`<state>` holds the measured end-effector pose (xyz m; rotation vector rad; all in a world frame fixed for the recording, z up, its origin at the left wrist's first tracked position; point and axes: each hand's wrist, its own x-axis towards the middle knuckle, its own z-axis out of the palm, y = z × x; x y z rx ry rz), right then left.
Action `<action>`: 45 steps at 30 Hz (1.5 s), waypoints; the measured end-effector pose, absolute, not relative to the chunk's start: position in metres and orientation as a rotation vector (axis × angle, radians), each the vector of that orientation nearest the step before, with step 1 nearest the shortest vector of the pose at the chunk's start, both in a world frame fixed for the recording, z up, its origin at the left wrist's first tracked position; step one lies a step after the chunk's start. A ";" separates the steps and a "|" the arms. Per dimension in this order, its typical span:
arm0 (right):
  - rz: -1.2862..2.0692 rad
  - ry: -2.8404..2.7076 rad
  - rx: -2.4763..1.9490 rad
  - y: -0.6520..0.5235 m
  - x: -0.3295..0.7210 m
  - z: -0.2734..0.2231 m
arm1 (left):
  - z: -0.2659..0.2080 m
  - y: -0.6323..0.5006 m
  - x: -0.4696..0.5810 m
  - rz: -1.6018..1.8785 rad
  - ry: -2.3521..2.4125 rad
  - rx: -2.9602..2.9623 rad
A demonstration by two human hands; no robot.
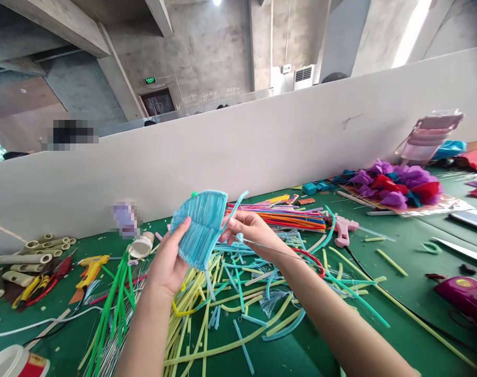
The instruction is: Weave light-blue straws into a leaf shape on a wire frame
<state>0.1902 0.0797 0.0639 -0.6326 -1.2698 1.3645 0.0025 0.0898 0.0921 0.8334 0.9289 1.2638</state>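
Note:
A flat, fan-like piece of light-blue pipe cleaners [202, 225] is held up over the table, its strands lying side by side. My left hand [171, 262] grips its left edge, thumb on the near face. At its right edge, my right hand [248, 230] pinches a light-blue pipe cleaner [239, 203] that sticks up past the fingers. A thin strand runs from near the right fingers along the wrist. Below both hands lie loose yellow-green pipe cleaners [222, 351] and short blue pieces [244, 345].
Green pipe cleaners [122, 293], a yellow glue gun [91, 269], pliers [42, 288] and bamboo pieces [42, 259] lie left. Behind are bundled coloured pipe cleaners [293, 217] and a pink glue gun [344, 229]. Purple and red flowers [399, 183] and a bottle [429, 136] stand right, before a white partition [262, 141].

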 end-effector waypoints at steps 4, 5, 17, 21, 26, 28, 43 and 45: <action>1.305 -1.319 -0.707 0.077 0.188 0.068 | 0.088 0.093 0.002 1.229 0.933 0.836; 1.283 -1.305 -0.719 0.077 0.188 0.068 | 0.088 0.094 0.002 1.228 0.913 0.822; 1.028 -1.067 -0.886 0.089 0.194 0.064 | 0.083 0.080 0.015 1.521 1.254 1.630; 0.884 -1.282 -1.039 0.091 0.192 0.059 | 0.079 0.078 0.017 1.422 1.244 2.348; 0.623 -1.438 -1.245 0.082 0.181 0.063 | 0.071 0.080 0.019 1.331 1.250 2.719; 0.596 -1.423 -1.324 0.080 0.179 0.066 | 0.070 0.080 0.020 1.310 1.260 2.741; 0.542 -1.397 -1.402 0.081 0.178 0.063 | 0.071 0.079 0.025 0.990 1.233 2.365; 0.518 -1.397 -1.393 0.082 0.179 0.062 | 0.069 0.083 0.024 0.979 1.207 2.172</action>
